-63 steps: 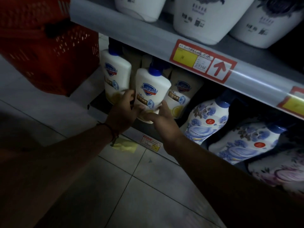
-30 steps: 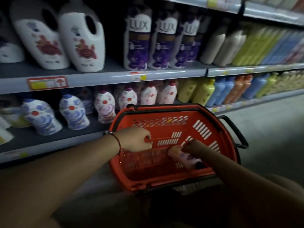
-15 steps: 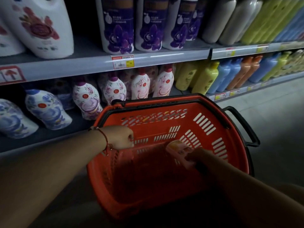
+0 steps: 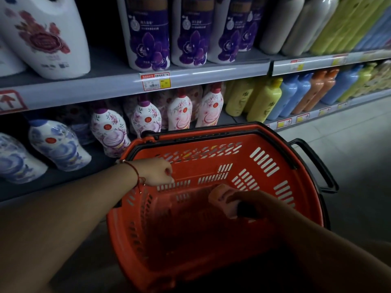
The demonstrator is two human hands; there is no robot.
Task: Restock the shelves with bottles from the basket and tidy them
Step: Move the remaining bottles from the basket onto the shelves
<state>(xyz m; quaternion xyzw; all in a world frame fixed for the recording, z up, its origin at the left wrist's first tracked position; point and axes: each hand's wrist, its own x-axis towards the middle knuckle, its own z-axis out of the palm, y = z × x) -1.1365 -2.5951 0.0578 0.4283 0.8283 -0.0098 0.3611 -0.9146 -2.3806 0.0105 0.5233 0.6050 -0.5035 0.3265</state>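
Inside the red basket (image 4: 264,161), toward its right wall, the right hand (image 4: 251,205) is closed as a grip around a pinkish bottle (image 4: 222,197), whose long axis appears to run up-left from the palm toward the basket's far wall. The left hand (image 4: 156,172), fingers curled and empty so far as visible, rests at the basket's left rim, so it is judged that the right hand carries the bottle out toward the shelf (image 4: 105,85) beyond the basket.

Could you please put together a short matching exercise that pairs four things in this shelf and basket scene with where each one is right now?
Things:
1. left hand
2. right hand
3. purple-flower bottles
4. yellow bottles

Places:
A. standing on the upper shelf
B. inside the red basket, gripping a pink bottle
C. on the lower shelf, right of the floral bottles
D. on the basket's left rim

Pairs: 1-D, 2-B, 3-A, 4-C
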